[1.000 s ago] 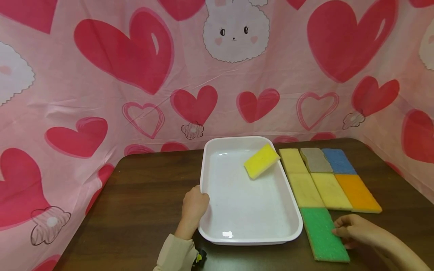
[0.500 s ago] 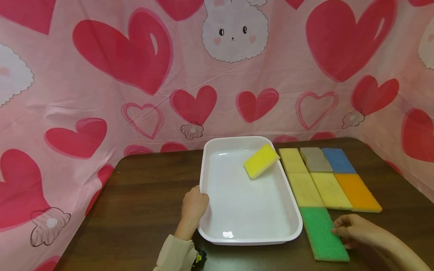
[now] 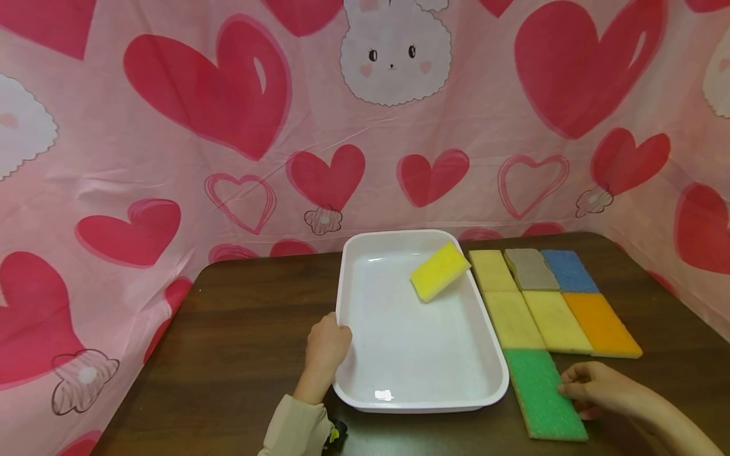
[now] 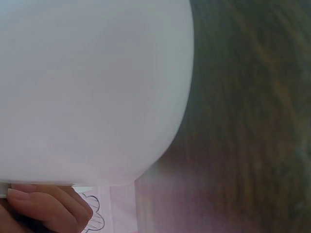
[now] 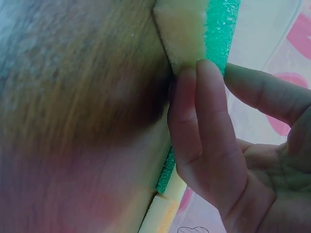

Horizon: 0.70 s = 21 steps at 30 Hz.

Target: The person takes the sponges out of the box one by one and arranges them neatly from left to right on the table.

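My left hand grips the left rim of a white rectangular tray. Its curled fingers also show under the tray's pale wall in the left wrist view. To the right of the tray, a green-topped sponge lies flat on the table. At that sponge's right edge, my right hand pinches it, thumb on the green face and fingers against the cream foam side. Inside the tray a bright yellow sponge leans tilted against the right wall.
Beyond the green sponge lie several flat sponges side by side: pale yellow ones, a grey one, a blue one and an orange one. A pink heart-patterned cloth hangs behind the dark wooden table.
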Motion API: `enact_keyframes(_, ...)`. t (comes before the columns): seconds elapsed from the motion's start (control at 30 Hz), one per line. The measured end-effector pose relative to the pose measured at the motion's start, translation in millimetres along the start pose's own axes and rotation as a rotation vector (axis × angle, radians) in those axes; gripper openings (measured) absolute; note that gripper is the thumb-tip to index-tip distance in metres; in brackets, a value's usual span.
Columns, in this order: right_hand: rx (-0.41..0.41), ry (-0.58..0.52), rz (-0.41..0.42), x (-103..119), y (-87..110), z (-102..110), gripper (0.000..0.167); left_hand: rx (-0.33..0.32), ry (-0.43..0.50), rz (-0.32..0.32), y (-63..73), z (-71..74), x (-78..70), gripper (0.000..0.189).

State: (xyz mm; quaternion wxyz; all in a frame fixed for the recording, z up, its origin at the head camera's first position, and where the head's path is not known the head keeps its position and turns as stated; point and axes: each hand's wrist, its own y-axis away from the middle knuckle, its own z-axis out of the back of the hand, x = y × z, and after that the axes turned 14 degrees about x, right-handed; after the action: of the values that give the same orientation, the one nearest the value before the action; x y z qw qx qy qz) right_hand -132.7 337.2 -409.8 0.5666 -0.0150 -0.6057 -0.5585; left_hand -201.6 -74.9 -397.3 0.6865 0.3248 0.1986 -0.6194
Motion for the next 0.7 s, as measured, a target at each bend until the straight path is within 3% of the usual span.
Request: enact_keyframes(0.7,0.008,0.017,0.015,0.9,2.0,-1.0,0.04,0.024,0.003,0.018,-0.8,1.0,-0.3,0.028)
